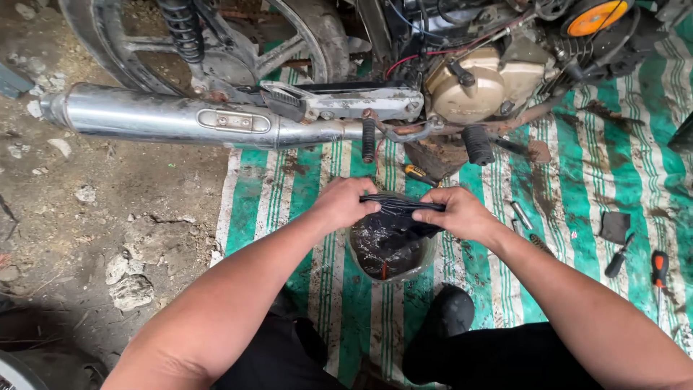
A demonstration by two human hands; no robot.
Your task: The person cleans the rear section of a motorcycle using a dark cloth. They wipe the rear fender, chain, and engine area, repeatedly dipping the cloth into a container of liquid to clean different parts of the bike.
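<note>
I hold a flat black part level between both hands, just above a clear bowl of dark, dirty liquid that sits on the green-and-white striped tarp. My left hand grips the part's left end, its fingers curled tight over the edge; my right hand pinches the right end the same way, its fingers closed on it. The part looks wet and grimy, and I cannot tell exactly what kind of piece it is.

Beyond the bowl stands a motorcycle, its chrome exhaust pipe running across to the left, the rear wheel behind it, and the tan engine cover up to the right. A black footpeg hangs low near the engine. A yellow-handled screwdriver lies on the tarp just past my hands. To the right, well apart from the bowl, lie a black-handled tool and an orange-handled screwdriver. The dirt floor with loose stones spreads out on the left.
</note>
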